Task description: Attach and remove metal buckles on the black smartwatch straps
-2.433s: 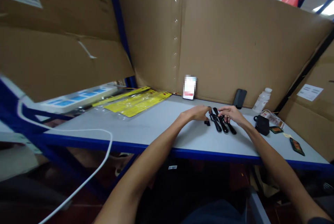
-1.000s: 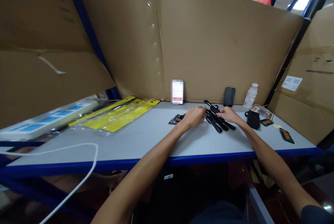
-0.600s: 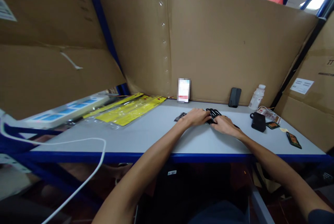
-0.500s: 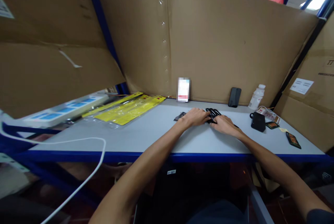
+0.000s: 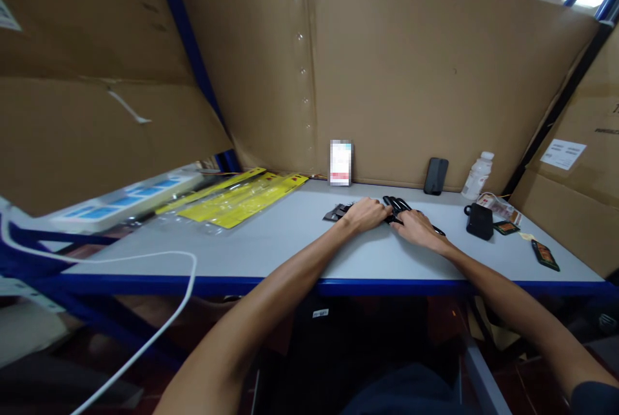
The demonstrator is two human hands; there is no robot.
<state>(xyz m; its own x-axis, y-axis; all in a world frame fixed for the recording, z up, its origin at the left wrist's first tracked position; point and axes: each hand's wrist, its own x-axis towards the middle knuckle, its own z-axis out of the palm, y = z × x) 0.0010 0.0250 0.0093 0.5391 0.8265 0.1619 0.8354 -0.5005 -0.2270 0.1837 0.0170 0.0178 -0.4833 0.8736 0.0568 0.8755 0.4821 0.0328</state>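
On the grey tabletop [image 5: 271, 250] both hands work at a glossy black bundle [image 5: 397, 203], which looks like coiled cable. My left hand [image 5: 368, 214] has its fingers curled at the bundle's left side. From the right, my right hand [image 5: 414, 228] presses its bent fingers onto the bundle's near side, close to the left fingertips. A short black end shows beyond the right hand's knuckles. Beside the left wrist lies a small dark flat piece [image 5: 335, 212]; whether it joins the bundle I cannot tell. The fingers cover much of the bundle.
A lit phone [image 5: 341, 164] and a dark phone [image 5: 436, 176] lean against the cardboard. Yellow packages [image 5: 242, 202] and a white power strip [image 5: 130, 201] lie left. At right are a bottle [image 5: 478, 175], a black case [image 5: 480, 221] and dark cards [image 5: 545, 254]. A white cable [image 5: 193, 273] hangs front left.
The camera view has shifted slightly. Both hands stay at the black bundle in almost the same place; a little more of its end shows beside my right hand.
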